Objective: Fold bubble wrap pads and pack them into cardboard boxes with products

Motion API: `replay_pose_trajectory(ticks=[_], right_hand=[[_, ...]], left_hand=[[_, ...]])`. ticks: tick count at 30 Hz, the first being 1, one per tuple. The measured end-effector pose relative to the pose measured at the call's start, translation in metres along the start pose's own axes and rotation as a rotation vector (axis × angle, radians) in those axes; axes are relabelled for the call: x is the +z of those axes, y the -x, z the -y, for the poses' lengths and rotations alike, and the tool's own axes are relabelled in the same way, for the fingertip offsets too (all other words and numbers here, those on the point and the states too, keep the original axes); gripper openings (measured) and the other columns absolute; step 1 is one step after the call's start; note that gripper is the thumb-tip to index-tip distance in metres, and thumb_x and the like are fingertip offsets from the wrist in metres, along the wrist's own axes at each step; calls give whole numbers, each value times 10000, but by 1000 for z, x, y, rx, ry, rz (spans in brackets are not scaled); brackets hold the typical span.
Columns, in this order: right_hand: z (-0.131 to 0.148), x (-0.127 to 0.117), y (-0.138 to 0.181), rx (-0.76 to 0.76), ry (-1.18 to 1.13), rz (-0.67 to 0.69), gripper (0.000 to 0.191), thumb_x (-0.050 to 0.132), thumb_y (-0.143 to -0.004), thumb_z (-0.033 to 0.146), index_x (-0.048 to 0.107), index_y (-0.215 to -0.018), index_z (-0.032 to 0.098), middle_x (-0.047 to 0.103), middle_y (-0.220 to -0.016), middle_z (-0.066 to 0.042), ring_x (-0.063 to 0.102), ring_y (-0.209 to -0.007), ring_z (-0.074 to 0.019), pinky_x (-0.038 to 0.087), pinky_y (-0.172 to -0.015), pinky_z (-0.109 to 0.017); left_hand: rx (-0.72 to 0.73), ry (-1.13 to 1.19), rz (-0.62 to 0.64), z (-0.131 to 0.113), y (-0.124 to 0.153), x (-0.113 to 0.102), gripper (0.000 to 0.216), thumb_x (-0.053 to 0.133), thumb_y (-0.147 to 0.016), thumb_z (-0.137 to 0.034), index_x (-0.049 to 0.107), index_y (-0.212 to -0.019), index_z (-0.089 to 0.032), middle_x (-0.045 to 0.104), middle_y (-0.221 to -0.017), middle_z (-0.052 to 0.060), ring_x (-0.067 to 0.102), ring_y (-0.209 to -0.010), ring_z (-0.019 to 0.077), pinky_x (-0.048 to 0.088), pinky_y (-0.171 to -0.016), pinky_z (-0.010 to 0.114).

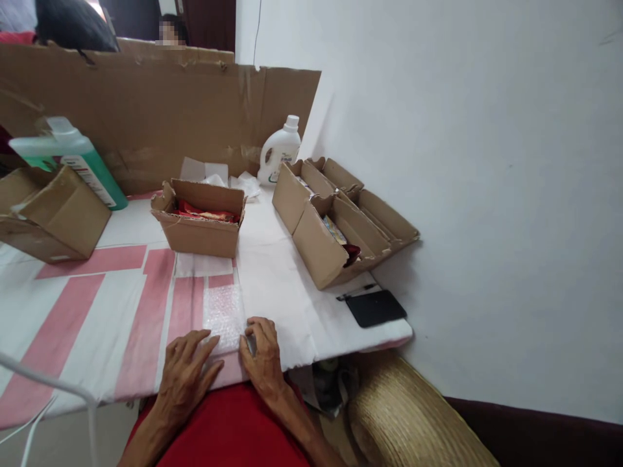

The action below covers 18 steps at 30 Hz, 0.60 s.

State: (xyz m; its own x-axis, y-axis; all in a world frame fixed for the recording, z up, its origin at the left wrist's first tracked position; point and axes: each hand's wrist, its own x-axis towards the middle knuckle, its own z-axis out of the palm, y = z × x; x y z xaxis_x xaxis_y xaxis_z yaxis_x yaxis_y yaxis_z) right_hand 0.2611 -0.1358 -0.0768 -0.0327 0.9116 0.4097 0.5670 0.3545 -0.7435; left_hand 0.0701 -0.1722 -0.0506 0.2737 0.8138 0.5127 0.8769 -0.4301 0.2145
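My left hand lies flat on the table's near edge, fingers stretched out, touching the left side of a small sheet of bubble wrap. My right hand rests just right of the sheet with fingers curled over its corner and over something small and pale that I cannot make out. The bubble wrap lies on a pink-and-white striped cloth. An open cardboard box holding red packets stands beyond the sheet.
A larger open box with packets sits at right by the white wall, a black flat case in front of it. A white bottle, a green bottle, another box and a cardboard screen stand behind. A straw hat lies below the table edge.
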Motion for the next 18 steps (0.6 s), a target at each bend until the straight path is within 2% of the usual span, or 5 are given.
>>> replay_pose_trajectory(ticks=[2,6,11,15,18], right_hand=[[-2,-4,0,3,-31,0,212,554,-865,92,575,-1038,213,631,-1076,-99,591,-1061,-259,509,-925,-440],[-14,-22,-8,-118,-83,173,639,761,-801,251,491,-1379,211,528,-1422,-146,464,-1329,-313,441,-1092,-506],[-22,-34,-36,-178,-153,285,142,613,-909,189,682,-1027,227,720,-1053,-69,605,-1099,-253,474,-998,-445],[-12,-22,-62,-16,-131,270,133,559,-937,210,654,-844,217,689,-811,-19,610,-797,-184,472,-796,-322],[-8,-9,-75,103,-55,244,168,543,-944,227,632,-802,224,667,-754,11,597,-715,-164,436,-696,-275]], left_hand=[[73,-21,46,3,0,-1,306,628,-925,-226,619,-1231,-222,706,-1185,91,642,-1119,239,442,-968,387],[111,10,60,14,-6,1,264,536,-957,-158,636,-1197,-206,743,-1124,71,670,-1070,212,434,-950,375],[-85,276,111,23,-27,-2,216,515,-973,-334,702,-1014,-233,771,-917,24,703,-871,200,495,-822,342],[-515,502,191,28,-55,0,373,491,-951,-522,706,-1034,-229,758,-858,15,694,-758,189,525,-676,297],[-633,555,167,35,-72,6,465,466,-947,-566,670,-1149,-201,738,-847,23,689,-734,189,537,-643,298]])
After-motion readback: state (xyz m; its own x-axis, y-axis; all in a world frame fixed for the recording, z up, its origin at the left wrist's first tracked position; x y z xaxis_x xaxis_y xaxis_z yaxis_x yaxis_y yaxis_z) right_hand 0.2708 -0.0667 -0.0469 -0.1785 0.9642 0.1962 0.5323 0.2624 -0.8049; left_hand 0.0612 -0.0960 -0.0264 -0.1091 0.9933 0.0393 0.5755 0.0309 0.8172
